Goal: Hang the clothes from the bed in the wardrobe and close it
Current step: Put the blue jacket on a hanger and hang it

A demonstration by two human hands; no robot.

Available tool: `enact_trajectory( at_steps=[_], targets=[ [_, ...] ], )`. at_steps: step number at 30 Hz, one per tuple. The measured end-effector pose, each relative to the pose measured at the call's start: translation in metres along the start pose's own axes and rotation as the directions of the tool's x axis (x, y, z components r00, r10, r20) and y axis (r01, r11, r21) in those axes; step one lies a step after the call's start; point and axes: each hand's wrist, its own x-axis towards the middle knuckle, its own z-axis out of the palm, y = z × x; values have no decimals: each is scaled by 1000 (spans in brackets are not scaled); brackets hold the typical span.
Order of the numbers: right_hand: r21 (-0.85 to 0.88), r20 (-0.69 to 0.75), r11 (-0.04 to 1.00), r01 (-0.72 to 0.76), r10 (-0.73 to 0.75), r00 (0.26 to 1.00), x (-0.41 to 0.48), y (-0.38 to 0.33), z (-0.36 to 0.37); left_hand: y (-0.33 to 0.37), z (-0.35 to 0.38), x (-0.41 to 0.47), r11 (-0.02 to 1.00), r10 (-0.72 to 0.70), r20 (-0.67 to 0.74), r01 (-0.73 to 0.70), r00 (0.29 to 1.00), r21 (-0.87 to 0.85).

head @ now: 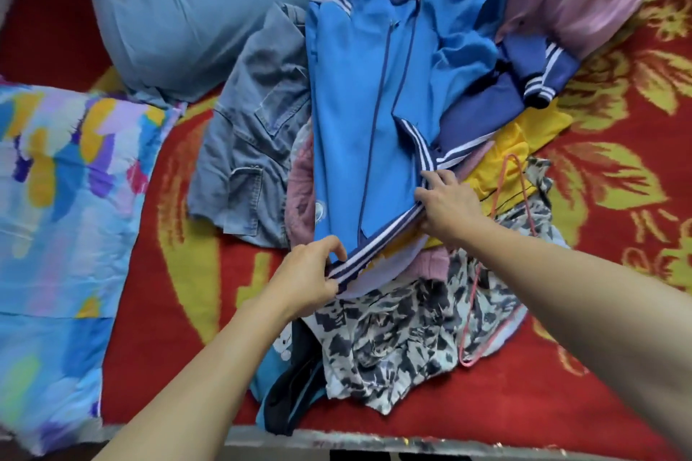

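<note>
A bright blue zip jacket [359, 116] with a navy-and-white striped hem lies on top of a heap of clothes on the bed. My left hand [307, 277] pinches the striped hem at its near left corner. Further right along the same hem, my right hand [445, 206] grips it. A pink wire hanger [472, 296] lies on a black-and-white patterned garment [397, 341] just right of my hands. Beneath the jacket are a grey denim piece [254, 146], a yellow garment [516, 146] and pink clothes [584, 0]. No wardrobe is in view.
The bed has a red blanket [618, 146] with yellow flowers. A blue-grey pillow [194, 11] lies at the back left and a multicoloured pillow [56, 221] at the left. The bed's grey front edge [374, 442] runs along the bottom.
</note>
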Motion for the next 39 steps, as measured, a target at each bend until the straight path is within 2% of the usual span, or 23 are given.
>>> enact_trajectory(
  at_steps=[2,4,8,10,12,14,17,19,23,26,28,30,33,37,39],
  targets=[
    [-28,-11,995,-100,100,995,-15,21,-18,11,-11,-17,1000,6,77,-6,997,-2],
    [-57,-41,981,-185,183,982,-34,40,-38,22,-19,-38,998,33,96,-37,995,46],
    [-60,-78,961,-270,265,961,-80,67,-78,36,-36,-79,987,51,-2,-50,999,156],
    [46,-113,967,-252,256,960,-104,73,-101,44,-49,-94,986,52,-57,-42,997,162],
    [276,-210,942,-189,251,945,-126,72,-132,56,-63,-107,978,71,-89,-52,993,202],
    [503,-286,855,-123,299,910,-144,67,-170,72,-77,-123,967,109,-135,-74,985,242],
    [670,-395,742,15,340,854,-177,61,-230,99,-102,-154,953,194,-247,-123,949,277],
    [735,-471,667,124,371,800,-206,58,-271,120,-119,-183,930,268,-370,-138,890,340],
    [770,-583,569,289,443,681,-276,55,-343,158,-158,-256,913,384,-691,-142,613,382],
    [766,-631,480,428,430,646,-337,51,-383,189,-180,-317,887,462,-775,-200,432,417],
    [771,-636,380,511,439,635,-375,46,-404,208,-188,-356,873,484,-805,-245,343,421],
    [777,-624,267,571,454,636,-410,40,-421,225,-192,-392,867,481,-829,-294,287,401],
    [775,-606,116,621,412,680,-452,32,-437,243,-194,-438,864,465,-851,-335,244,377],
    [806,-577,31,591,260,774,-493,23,-444,250,-193,-469,868,459,-870,-298,180,396],
    [825,-553,-11,565,183,813,-507,17,-443,248,-189,-467,871,472,-859,-250,197,422]
  ],
)
